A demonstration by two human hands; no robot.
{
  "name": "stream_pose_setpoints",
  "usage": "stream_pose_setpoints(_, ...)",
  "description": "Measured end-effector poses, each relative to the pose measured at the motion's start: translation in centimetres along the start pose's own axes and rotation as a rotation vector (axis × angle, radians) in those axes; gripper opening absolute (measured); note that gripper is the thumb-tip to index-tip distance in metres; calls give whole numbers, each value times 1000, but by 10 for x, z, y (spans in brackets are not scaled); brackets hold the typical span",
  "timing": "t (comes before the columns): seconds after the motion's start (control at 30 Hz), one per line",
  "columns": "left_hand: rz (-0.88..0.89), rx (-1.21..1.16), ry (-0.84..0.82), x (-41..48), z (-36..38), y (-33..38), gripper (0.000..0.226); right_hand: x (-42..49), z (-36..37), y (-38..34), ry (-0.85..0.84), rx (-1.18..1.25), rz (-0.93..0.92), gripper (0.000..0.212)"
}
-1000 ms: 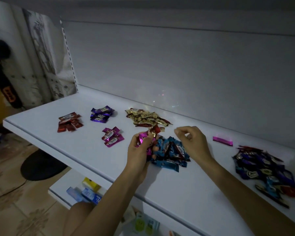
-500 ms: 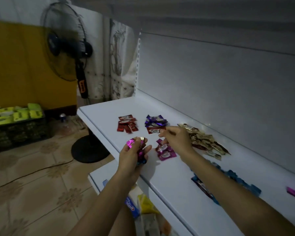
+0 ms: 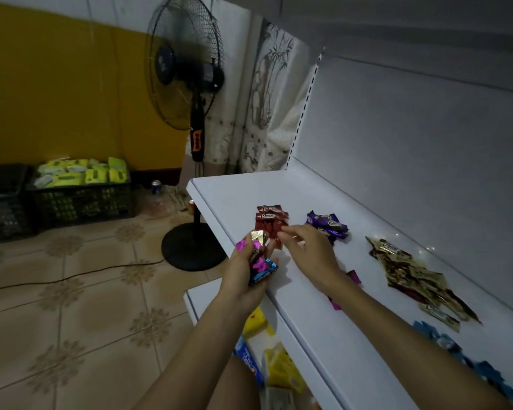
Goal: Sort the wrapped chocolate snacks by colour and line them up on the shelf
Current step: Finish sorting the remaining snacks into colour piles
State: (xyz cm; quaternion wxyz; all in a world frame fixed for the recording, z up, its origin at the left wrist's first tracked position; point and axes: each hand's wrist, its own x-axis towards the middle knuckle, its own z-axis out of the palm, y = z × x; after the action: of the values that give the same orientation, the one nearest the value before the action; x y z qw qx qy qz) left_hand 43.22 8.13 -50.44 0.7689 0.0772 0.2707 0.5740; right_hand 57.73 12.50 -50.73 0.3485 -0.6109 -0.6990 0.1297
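The red snack pile (image 3: 271,216) lies at my right hand (image 3: 308,253), whose grip I cannot tell; my left hand (image 3: 240,279), beside it, clutches a mixed snack bunch (image 3: 256,254).

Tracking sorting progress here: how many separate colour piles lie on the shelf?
5: red pile farthest, purple pile next, gold pile mid-shelf, pink pile mostly hidden under the right forearm, blue pile nearest.

White shelf (image 3: 243,193), red snacks (image 3: 270,218) with white lettering, purple snacks (image 3: 328,226), gold snacks (image 3: 412,276) streaked dark brown, blue snacks (image 3: 453,350), mixed handful (image 3: 259,261) showing pink, gold and blue, yellow wall (image 3: 57,93), black fan (image 3: 184,63), beige floor tiles (image 3: 86,306) carrying floral motifs
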Motion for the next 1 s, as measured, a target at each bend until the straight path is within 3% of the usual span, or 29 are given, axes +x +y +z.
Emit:
stream_pose_setpoints(0.1,5,-9,-31,2,9,-12,33,-20,-16,-23,-99,403,166,29)
stream_pose_setpoints(0.2,-64,-49,-67,0,25,-25,38,-40,-28,-28,-139,489,282,23)
stream_pose_setpoints(0.3,-113,-35,-99,-4,40,-44,37,-51,-42,-21,-55,530,363,20)
stream_pose_setpoints(0.47,-179,14,-132,-18,54,-77,34,-69,-70,0,95,459,373,1)
stream_pose_setpoints(0.67,-170,222,-53,-21,57,-88,25,-83,-83,11,81,45,240,12)
stream_pose_setpoints(0.87,-8,418,7,-26,50,-91,17,-87,-79,4,76,270,327,26)
stream_pose_setpoints(1.0,45,484,46,-24,52,-89,17,-85,-79,-2,99,294,321,22)
